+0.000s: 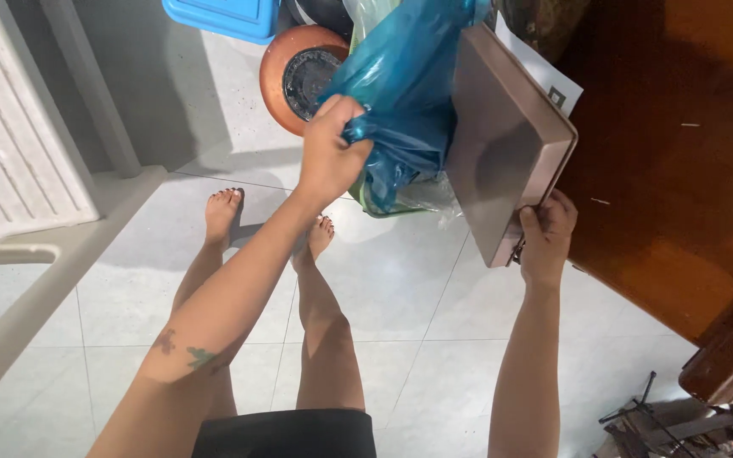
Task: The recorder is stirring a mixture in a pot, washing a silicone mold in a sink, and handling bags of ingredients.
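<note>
Two hands are engaged, one on each item. The left hand [330, 153] is clenched on a gathered fold of the translucent blue plastic bag [405, 93], pinching the film near its mouth and holding it up above the floor. The right hand [546, 233] grips the lower corner of the flat rectangular brown metal tray [502, 148], fingers wrapped over the raised rim; the tray is tilted steeply, its upper end against or inside the bag opening — which of the two cannot be told from this view.

Handling, as a judgement:
- The bag is thin, soft and light. It has no stiffness of its own, collapses where it is not held, and looks slippery; a bunched pinch of several layers, as the left hand has it, is the secure hold. The film would probably tear if dragged across the tray's corner.
- The tray appears rigid and smooth, with moderate weight. Held by one corner it acts as a lever on the wrist — a grip on the rim further along the long edge would steady it.

Surroundings: the pale tiled floor [417, 305] lies below, with the person's bare feet on it. A round terracotta pot [286, 64] stands just behind the bag, a blue plastic lid [222, 17] beyond it, and a dark wooden table [672, 153] sits to the right.
</note>
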